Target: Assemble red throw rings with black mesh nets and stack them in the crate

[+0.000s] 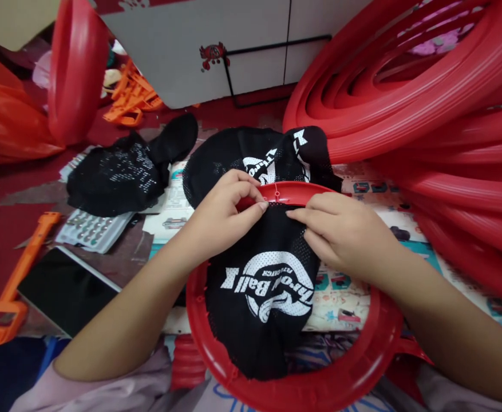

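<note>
A red plastic ring frame (208, 343) with a handle stub at its right lies in front of me. Black mesh fabric (242, 320), printed in white with "Throw Ball", hangs inside it, its edge along the far rim and left side. My left hand (229, 214) pinches the fabric edge at the far rim, thumb and forefinger together beside a small peg. Opposite it, my right hand (340, 229) has its fingers bent over the rim, the fingertips gripping the fabric edge. The right thumb is mostly hidden. Just beyond lies more printed black mesh fabric (229, 154).
Large red rings (388, 137) are stacked at the right. On the left are black mesh (109, 177) over a calculator (94, 229), a dark-screened device (68, 289) and an orange plastic handle (16, 280). Orange parts (133, 94) lie behind; a white panel (169, 51) stands at the back.
</note>
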The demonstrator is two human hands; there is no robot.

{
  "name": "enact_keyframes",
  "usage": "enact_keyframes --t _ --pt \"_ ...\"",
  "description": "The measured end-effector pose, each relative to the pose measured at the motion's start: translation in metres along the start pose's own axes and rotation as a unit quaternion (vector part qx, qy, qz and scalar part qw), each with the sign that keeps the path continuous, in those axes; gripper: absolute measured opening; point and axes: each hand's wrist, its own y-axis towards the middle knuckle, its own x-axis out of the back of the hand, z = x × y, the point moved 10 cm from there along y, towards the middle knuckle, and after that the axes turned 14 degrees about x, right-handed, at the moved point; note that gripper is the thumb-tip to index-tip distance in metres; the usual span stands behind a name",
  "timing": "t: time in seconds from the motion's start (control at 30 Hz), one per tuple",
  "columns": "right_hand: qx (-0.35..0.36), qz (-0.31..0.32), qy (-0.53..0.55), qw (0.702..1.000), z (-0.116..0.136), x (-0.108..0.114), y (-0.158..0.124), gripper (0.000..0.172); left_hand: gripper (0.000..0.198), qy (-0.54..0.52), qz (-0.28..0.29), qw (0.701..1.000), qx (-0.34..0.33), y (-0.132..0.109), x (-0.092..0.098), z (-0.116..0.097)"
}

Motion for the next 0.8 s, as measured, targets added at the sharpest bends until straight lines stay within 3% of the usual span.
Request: enact_keyframes --t 0.27,0.8 --pt "0.006 0.024 -0.092 0.995 -0.002 -0.005 0.000 0.029 0.012 0.006 -0.010 1.000 -0.015 0.001 0.000 -0.001" --pt "-0.025 0.058 -0.117 0.991 -0.009 -0.014 0.000 0.029 0.013 0.025 -0.032 0.999 -0.011 0.004 0.000 0.003"
